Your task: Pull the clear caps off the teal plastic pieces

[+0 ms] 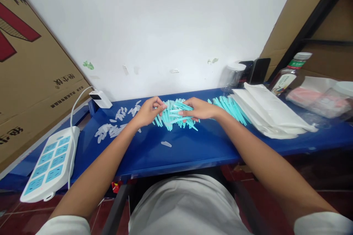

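My right hand (197, 108) is closed round several thin turquoise plastic sticks (183, 107), which fan out to the left from its fingers. Close by on the left, the thumb and fingers of my left hand (153, 110) are pinched together at the edge of the pile; whatever lies between them is too small to make out. Under and between both hands spreads a heap of turquoise sticks (167, 122), some with pale, whitish parts. Small translucent plastic pieces (111, 129) are scattered left of my left forearm, and a single translucent piece (166, 144) lies nearer the front edge.
More turquoise sticks (230, 108) lie beside white paper bags (273, 112) on the blue table (190, 154). Behind them stand a clear jar (234, 75) and a bottle (288, 75). At left are a power strip (51, 163), a white charger (100, 99) and a large carton (35, 62).
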The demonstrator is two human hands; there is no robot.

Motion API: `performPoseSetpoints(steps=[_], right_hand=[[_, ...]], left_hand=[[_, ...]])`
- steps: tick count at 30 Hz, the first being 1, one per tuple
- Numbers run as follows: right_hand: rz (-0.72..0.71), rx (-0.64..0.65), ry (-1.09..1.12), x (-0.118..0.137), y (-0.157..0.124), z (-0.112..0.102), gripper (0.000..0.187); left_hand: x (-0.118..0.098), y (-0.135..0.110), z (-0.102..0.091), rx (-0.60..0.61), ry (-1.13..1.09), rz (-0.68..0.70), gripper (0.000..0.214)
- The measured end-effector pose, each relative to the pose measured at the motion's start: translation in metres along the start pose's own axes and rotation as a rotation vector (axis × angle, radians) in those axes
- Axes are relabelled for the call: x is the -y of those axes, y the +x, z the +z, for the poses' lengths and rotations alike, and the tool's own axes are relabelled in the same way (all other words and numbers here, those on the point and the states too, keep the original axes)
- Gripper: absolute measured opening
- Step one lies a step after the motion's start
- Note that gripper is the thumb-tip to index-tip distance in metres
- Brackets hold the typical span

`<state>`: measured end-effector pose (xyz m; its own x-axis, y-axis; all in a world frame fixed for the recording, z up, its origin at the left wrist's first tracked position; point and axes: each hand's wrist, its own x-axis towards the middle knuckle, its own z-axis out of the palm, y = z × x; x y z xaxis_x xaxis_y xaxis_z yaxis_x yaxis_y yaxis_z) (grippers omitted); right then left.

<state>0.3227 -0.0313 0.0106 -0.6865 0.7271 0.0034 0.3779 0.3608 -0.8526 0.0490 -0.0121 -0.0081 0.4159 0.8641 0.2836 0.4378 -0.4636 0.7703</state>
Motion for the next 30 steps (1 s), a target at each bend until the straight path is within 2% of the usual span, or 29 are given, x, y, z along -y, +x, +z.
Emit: performPoseSetpoints(steps=[3, 8, 13, 17, 19, 23, 30], right_hand=[[0.009, 0.015, 0.011, 0.000, 0.000, 0.000, 0.041], [-0.006, -0.013, 0.025, 0.002, -0.002, 0.001, 0.044], [0.028, -0.005, 0.045, 0.001, -0.002, 0.003, 0.052], [0.087, -0.024, 0.040, -0.002, -0.001, 0.003, 0.061], [0.104, -0.019, 0.044, -0.002, -0.001, 0.003, 0.059], [0.045, 0.018, 0.020, -0.001, -0.002, 0.002, 0.041], [0.019, 0.035, 0.028, 0.001, -0.002, 0.003, 0.038]], left_hand=[[-0.004, 0.000, 0.001, -0.011, -0.050, -0.015, 0.043], [-0.011, -0.003, 0.003, 0.093, -0.137, -0.075, 0.049], [-0.013, -0.004, 0.004, 0.040, -0.148, -0.122, 0.049], [-0.014, -0.004, 0.005, 0.038, -0.276, -0.161, 0.046], [-0.015, -0.004, 0.006, 0.038, -0.338, -0.182, 0.044], [-0.016, -0.005, 0.009, 0.035, -0.403, -0.219, 0.042], [-0.015, -0.005, 0.013, 0.003, -0.443, -0.236, 0.041]])
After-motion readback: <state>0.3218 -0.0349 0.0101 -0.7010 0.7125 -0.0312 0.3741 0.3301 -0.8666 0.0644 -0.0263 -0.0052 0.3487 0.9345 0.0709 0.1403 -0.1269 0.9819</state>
